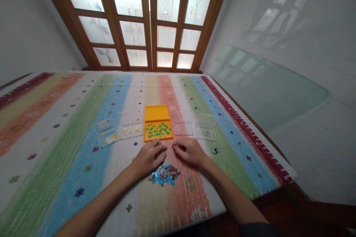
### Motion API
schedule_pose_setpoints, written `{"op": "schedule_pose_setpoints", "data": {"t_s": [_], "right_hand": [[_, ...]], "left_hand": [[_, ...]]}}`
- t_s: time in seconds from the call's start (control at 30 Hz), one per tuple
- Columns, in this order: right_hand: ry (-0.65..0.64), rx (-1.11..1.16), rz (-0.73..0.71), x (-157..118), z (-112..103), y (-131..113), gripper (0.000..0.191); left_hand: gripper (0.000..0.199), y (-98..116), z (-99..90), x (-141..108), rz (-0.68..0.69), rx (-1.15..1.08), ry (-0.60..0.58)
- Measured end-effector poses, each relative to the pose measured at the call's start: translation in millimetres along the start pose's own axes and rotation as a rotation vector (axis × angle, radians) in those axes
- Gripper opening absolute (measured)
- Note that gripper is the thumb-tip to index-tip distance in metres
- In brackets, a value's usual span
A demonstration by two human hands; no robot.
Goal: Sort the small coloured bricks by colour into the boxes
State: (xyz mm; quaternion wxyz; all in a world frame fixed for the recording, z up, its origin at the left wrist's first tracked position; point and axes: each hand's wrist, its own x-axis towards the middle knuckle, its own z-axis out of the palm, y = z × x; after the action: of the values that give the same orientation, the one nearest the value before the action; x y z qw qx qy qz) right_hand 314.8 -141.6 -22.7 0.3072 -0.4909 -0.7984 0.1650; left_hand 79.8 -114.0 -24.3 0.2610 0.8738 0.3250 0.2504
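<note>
Orange box [156, 113] holds green pieces [162, 129]; fingers [185, 149] look narrowly curled, grip unclear.

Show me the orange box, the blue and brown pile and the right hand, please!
Orange box [156, 113]: head view, on its bare far half.
Blue and brown pile [164, 175]: head view, on the pieces near its middle.
Right hand [191, 151]: head view, on the back.

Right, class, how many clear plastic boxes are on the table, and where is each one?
4: the outer left box and inner left box, left of the orange case; the inner right box and outer right box, right of it. None looks hidden.
</note>
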Motion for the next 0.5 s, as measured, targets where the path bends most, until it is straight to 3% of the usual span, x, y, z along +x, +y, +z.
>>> {"op": "schedule_pose_setpoints", "data": {"t_s": [0.5], "right_hand": [[-0.012,-0.025,0.015,-0.2,-0.6,2.0,0.017]], "left_hand": [[0.015,1.2,-0.8,2.5,0.062,0.044,-0.041]]}}
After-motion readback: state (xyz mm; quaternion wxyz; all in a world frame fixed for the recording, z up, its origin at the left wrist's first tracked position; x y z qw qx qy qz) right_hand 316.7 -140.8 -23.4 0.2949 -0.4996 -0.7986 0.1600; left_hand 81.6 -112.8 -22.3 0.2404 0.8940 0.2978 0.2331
